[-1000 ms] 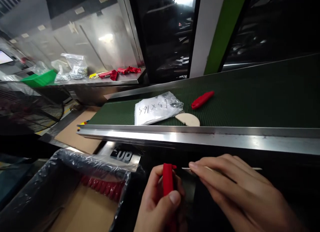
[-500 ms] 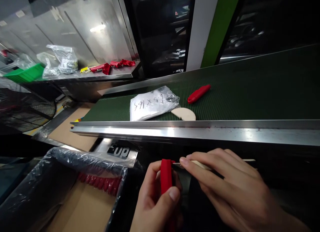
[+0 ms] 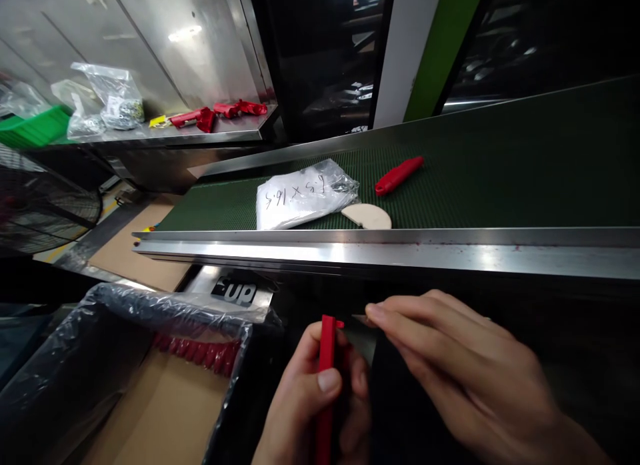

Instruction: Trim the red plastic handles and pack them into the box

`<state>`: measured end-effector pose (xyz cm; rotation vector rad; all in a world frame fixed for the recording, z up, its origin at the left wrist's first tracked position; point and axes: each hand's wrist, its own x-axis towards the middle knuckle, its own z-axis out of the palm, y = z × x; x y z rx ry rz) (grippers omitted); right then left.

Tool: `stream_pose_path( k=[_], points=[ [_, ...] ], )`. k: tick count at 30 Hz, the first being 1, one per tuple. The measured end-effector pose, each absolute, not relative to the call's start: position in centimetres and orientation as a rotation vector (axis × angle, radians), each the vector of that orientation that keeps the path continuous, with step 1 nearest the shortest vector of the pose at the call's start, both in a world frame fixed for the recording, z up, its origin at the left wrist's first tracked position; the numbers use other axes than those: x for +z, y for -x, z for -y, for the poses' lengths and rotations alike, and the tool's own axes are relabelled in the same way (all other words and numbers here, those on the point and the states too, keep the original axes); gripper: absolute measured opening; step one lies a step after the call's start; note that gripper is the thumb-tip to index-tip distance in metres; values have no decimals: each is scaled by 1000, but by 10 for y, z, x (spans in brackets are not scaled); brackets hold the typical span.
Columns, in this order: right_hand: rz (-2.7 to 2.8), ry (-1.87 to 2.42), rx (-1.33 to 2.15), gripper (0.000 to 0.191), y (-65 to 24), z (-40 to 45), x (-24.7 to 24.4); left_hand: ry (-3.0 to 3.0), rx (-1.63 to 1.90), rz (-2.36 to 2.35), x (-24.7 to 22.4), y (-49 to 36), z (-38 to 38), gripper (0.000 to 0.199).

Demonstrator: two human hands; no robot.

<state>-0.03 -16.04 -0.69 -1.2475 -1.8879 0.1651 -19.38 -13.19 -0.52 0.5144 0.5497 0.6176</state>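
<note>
In the head view, my left hand (image 3: 310, 398) is closed round a long red plastic piece (image 3: 327, 345), held upright with the thumb on its near face. A small red tab sticks out to the right near its top. My right hand (image 3: 465, 365) pinches a slim knife-like tool (image 3: 361, 317); just its thin pointed tip shows past the fingertips, and the rest is hidden. A short gap separates that tip from the red piece. Beyond the hands, a similar red piece (image 3: 399, 176) lies on the green conveyor belt (image 3: 450, 198).
On the belt lie a white plastic-wrapped packet (image 3: 300, 195) and a cream half-round piece (image 3: 369, 215). A metal rail (image 3: 350, 248) runs along its near edge. Lower left stands a plastic-lined bin (image 3: 105, 318) with several red pieces (image 3: 200, 353). Red parts (image 3: 193, 118) and bags (image 3: 120, 98) occupy the shelf.
The tool's tip has come away from the red piece, and its pale handle is now hidden by my right hand. The red piece has turned slightly in my left hand. The view has shifted a little.
</note>
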Motion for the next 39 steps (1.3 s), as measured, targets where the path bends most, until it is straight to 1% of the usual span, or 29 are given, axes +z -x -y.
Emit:
stream_pose_path(
  k=[3, 11, 18, 23, 27, 31, 36, 39],
  points=[
    [1908, 1222, 136, 36, 8, 162, -5, -433, 594, -556, -3, 196, 132, 23],
    [1912, 1188, 109, 36, 12, 160, -10, -381, 572, -509, -3, 195, 135, 25],
    [1914, 1214, 43, 38, 11, 160, -11, -409, 564, -449, -4, 198, 134, 21],
    [1757, 1279, 84, 45, 2, 160, -12, -439, 552, -325, -17, 196, 136, 27],
    [1870, 1245, 155, 43, -3, 162, -6, -310, 527, -182, -27, 196, 133, 38],
    [1985, 1203, 150, 41, -6, 162, -9, -190, 423, -362, -25, 207, 132, 37],
    [2058, 1162, 144, 52, -7, 163, -17, -225, 323, -423, -32, 225, 136, 52],
    [2075, 1123, 172, 54, -8, 162, -18, -236, 307, -448, -40, 229, 139, 55]
  ],
)
